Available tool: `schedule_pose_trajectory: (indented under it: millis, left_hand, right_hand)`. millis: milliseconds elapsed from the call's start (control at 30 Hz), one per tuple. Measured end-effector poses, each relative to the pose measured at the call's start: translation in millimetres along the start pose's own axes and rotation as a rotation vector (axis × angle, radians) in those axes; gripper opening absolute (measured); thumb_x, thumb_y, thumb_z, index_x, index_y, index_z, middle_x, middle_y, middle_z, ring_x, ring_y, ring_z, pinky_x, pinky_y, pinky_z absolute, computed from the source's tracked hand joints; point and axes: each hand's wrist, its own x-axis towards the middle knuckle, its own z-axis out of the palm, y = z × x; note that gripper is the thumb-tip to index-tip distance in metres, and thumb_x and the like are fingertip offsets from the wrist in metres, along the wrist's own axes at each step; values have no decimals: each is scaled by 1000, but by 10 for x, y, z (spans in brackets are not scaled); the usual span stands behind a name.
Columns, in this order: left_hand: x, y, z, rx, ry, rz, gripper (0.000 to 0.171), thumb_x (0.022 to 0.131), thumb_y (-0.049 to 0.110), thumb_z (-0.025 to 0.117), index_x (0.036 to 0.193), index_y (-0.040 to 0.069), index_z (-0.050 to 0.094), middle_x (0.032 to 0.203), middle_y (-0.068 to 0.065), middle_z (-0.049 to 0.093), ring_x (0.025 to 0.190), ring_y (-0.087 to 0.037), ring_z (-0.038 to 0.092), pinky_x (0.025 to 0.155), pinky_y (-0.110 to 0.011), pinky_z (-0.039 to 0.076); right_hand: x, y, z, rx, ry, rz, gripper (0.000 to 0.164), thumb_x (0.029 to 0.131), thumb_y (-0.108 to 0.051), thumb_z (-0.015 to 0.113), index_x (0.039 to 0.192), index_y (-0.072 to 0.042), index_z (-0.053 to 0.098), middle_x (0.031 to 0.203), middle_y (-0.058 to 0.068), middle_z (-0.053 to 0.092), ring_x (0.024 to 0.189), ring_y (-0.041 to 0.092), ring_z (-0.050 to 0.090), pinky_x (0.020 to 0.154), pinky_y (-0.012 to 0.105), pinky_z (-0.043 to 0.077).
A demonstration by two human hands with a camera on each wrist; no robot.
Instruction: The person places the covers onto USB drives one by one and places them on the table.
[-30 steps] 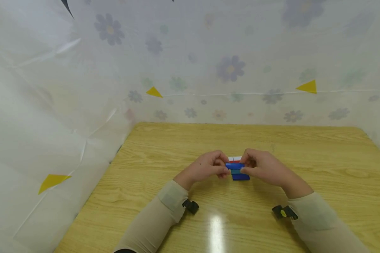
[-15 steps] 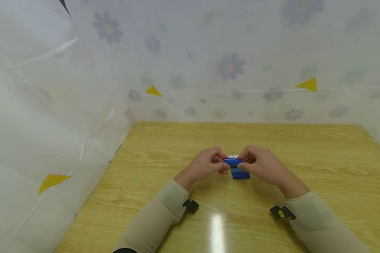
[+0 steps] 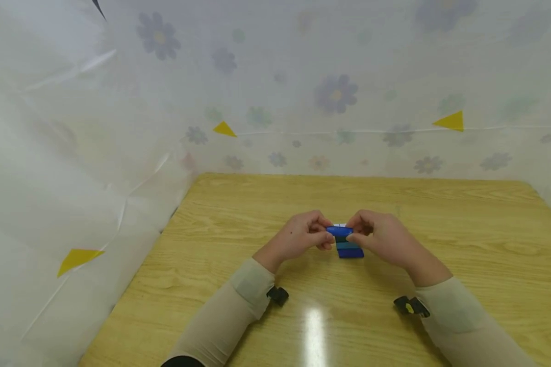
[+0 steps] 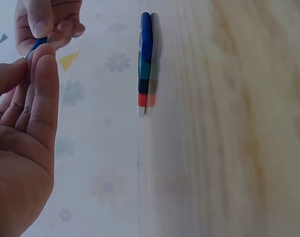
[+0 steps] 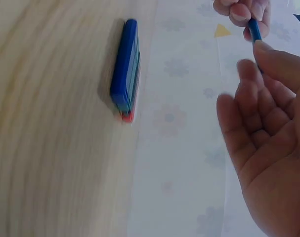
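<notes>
A small glossy blue bar (image 3: 340, 231) is pinched by its two ends between both hands. My left hand (image 3: 301, 235) grips the left end between thumb and fingertips. At the right end, the thumb and fingertips of my right hand (image 3: 381, 239) hold it. Both wrist views show the bar raised off the table, with part of it hidden by fingers. Beneath and just in front of it lies a flat block of coloured bands (image 3: 350, 253), blue nearest the body, then teal. The left wrist view also shows its black, red and white bands (image 4: 144, 86).
The wood-grain table (image 3: 257, 204) carries the work. A flowered plastic sheet (image 3: 275, 92) hangs behind it and another pale sheet (image 3: 64, 163) along the left. Yellow triangles (image 3: 450, 121) mark the sheets. Black wrist cameras (image 3: 277, 295) sit at the sleeves.
Both hands have shifted slightly up the head view with the blue bar, relative to the banded block. The red band now hides behind the bar, and a dark band shows below it.
</notes>
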Motion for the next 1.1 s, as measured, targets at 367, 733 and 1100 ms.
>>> schedule_pose_trajectory:
  millis: [367, 733, 1100]
  left_hand:
    - [-28, -23, -1, 20, 0, -22, 17, 103, 16, 62, 118, 8, 60, 99, -13, 74, 87, -29, 73, 80, -44, 59]
    - [-16, -18, -123, 71, 73, -33, 20, 104, 24, 61, 123, 16, 60, 112, -22, 66, 97, -40, 65, 85, -51, 55]
    - [19, -45, -105, 59, 46, -25, 18, 104, 22, 60, 120, 12, 61, 113, -22, 64, 99, -40, 64, 84, -51, 55]
  right_hand:
    - [-21, 100, -5, -151, 74, -169, 14, 89, -21, 81, 98, -21, 71, 120, 4, 59, 108, 30, 57, 89, 52, 50]
    - [-192, 335, -123, -233, -37, -54, 15, 87, -17, 82, 88, -26, 70, 130, 15, 55, 119, 40, 51, 94, 58, 45]
    - [-199, 286, 48, -377, -243, -5, 18, 82, -19, 84, 82, -22, 66, 102, -2, 61, 88, 16, 57, 73, 38, 49]
